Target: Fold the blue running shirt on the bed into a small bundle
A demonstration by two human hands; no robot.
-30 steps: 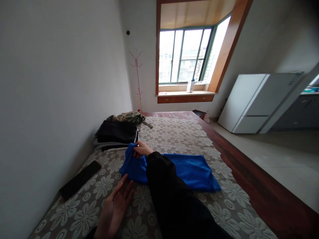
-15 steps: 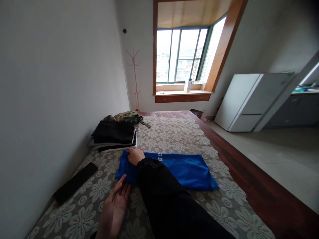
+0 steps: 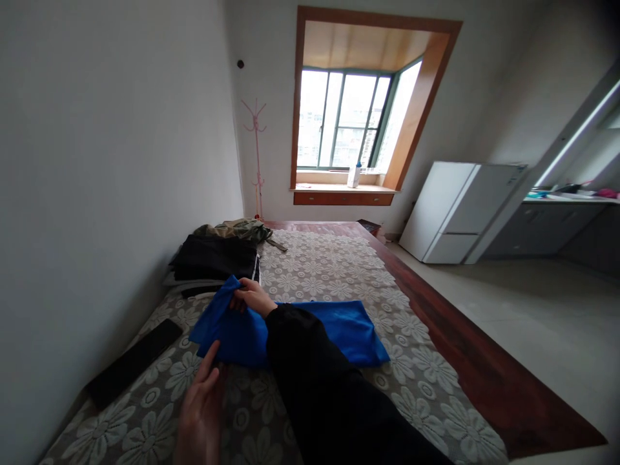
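Right hand (image 3: 252,298) pinches the bright blue folded cloth garment (image 3: 300,328) — its grip clamped on the raised edge; left hand (image 3: 201,413) open, fingertips touching the near hem.

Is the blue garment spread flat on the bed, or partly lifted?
Partly lifted. The right hand pinches the blue garment at its left end and raises it off the floral bedcover; the rest lies flat.

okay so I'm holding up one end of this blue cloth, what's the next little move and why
Probably fold the lifted end over onto the flat part. Your right hand has the left end of the blue cloth pinched and raised off the bed cover, while the rest lies flat. Your left hand is open at the near edge, with its fingertips touching it, placed to steady the fold.
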